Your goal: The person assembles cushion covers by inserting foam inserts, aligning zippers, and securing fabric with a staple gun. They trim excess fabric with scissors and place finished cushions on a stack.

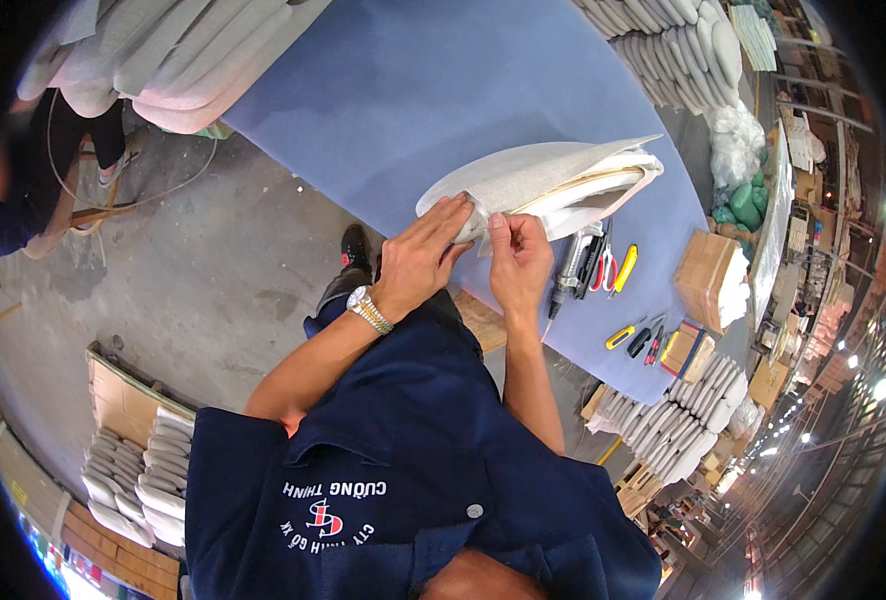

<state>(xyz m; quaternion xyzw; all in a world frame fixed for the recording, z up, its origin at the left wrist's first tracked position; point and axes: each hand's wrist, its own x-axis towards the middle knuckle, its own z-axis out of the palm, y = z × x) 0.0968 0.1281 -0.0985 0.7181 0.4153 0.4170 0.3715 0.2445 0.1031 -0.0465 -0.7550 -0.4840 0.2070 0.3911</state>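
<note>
A light grey fabric-covered seat pad (523, 175) sits on the blue-grey table. Its cover gapes along the right side, where pale inner layers with a thin wood-coloured edge show. My left hand (421, 250), with a watch on the wrist, is closed around the pad's near left corner, fingers laid together over the fabric. Close beside it, my right hand (519, 258) pinches the near edge of the cover between thumb and bent fingers. What lies under my right fingers is partly hidden. Just right of this hand is a grey caulking-type gun (570, 268).
Red-handled scissors (604, 270), a yellow cutter (625, 268) and several small hand tools lie on the table (363, 90). Stacked grey pads (183, 50) stand far left, more (678, 60) far right. A cardboard box (705, 275) is at the right edge. Another person (53, 150) is at left.
</note>
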